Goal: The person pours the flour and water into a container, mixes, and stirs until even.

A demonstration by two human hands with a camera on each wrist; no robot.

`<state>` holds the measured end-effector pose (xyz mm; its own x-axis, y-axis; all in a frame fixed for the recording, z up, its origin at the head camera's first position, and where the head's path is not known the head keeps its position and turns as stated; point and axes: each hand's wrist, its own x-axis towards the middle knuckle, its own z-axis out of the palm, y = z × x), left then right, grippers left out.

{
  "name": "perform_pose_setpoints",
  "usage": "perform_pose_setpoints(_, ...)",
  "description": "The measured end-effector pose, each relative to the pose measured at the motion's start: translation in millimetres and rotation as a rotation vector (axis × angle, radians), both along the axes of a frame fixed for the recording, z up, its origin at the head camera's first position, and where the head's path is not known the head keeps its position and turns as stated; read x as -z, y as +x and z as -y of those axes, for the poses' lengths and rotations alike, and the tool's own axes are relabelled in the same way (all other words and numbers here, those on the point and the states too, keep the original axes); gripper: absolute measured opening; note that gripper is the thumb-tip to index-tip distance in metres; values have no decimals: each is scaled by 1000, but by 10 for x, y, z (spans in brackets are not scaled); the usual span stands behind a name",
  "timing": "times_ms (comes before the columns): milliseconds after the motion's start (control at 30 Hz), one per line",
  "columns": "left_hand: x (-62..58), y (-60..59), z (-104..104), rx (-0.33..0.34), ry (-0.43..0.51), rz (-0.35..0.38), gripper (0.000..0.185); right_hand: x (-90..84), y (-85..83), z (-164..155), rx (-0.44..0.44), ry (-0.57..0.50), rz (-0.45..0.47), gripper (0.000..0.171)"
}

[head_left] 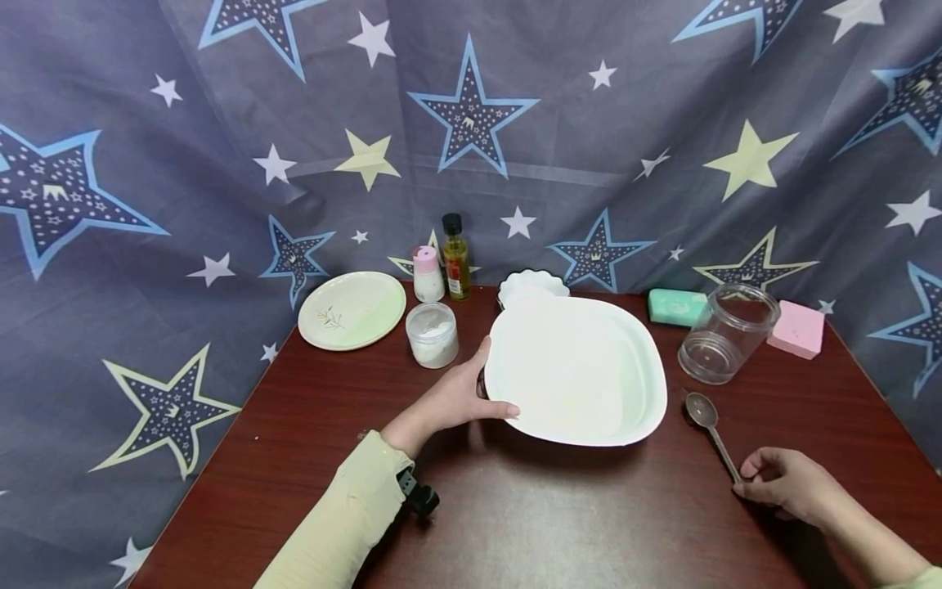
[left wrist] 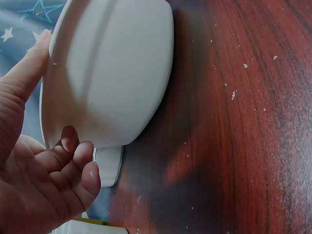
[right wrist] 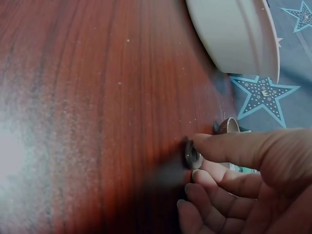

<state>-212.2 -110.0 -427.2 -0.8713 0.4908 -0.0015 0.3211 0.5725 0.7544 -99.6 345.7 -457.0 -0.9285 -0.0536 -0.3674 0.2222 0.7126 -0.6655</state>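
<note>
The left hand (head_left: 449, 401) grips the near-left rim of a white dish (head_left: 577, 372). It looks stiff, smooth and breakable. The right hand (head_left: 787, 484) pinches a spoon (head_left: 708, 425) by its handle end.

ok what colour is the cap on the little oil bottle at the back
Black, above yellowish oil in the bottle; it shows best in the head view.

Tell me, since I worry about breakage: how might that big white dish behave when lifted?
The white dish looks stiff and glazed, so probably slippery and breakable. The left hand grips only one rim, so it may tip.
</note>
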Motion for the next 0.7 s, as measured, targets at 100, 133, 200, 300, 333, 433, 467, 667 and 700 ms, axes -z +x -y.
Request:
perform_pose_setpoints(100, 1, -2, 0, 1, 2, 6, 123, 24, 5, 21, -9, 45, -28, 20)
perform_pose_setpoints(133, 1, -1, 1, 2, 4, 7, 123, 29, 6, 24, -19, 55, -38, 19)
perform_pose_setpoints(200, -1, -1, 1, 5, 6, 7, 123, 32, 8, 33, -21, 69, -39, 19)
perform_pose_setpoints(300, -5, 0, 2, 5, 1, 2, 123, 30, 0, 32, -22, 63, -26, 18)
perform_pose_setpoints(333, -6, 1, 3, 4, -1, 3, 123, 28, -3, 29, -20, 52, -15, 18)
perform_pose_setpoints(433, -11, 7, 4, 2, -12, 5, 123, 18, -8, 7, -15, -7, 23, 19)
perform_pose_setpoints(467, -12, 7, 5, 2, -13, 9, 123, 12, -7, -1, -12, -31, 38, 20)
perform_pose_setpoints(667, -4, -2, 1, 1, -17, 18, 123, -32, -5, -67, 7, -152, 90, 26)
perform_pose_setpoints(700, -4, -2, 1, 2, -17, 16, 123, -42, -9, -78, 11, -164, 89, 27)
